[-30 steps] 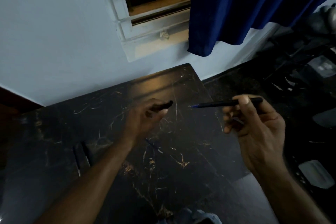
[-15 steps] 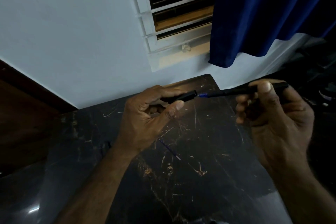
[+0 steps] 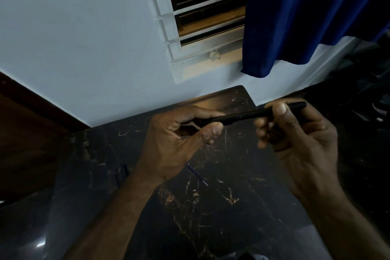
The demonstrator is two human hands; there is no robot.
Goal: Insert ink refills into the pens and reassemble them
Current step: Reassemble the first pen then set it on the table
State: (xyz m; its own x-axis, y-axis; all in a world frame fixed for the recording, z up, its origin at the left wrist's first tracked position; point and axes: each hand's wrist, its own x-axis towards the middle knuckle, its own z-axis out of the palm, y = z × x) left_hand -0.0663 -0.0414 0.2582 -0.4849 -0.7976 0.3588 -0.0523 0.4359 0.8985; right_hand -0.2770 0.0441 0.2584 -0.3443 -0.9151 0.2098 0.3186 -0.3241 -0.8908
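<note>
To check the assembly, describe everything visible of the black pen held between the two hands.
The black pen is slim and matte, seemingly plastic, in two sections that meet at a thin ring midway. It lies almost level, its right end slightly higher, above the dark marbled table. The left hand grips its left section between thumb and fingers; the right hand pinches the right section. Its tip is hidden.

1. My left hand (image 3: 177, 139) pinches the pen's front section (image 3: 219, 120); my right hand (image 3: 295, 143) grips the barrel (image 3: 257, 114).
2. Both sections meet between my hands.
3. A blue refill (image 3: 197, 174) lies on the marble table (image 3: 232, 207) below my left hand.
</note>
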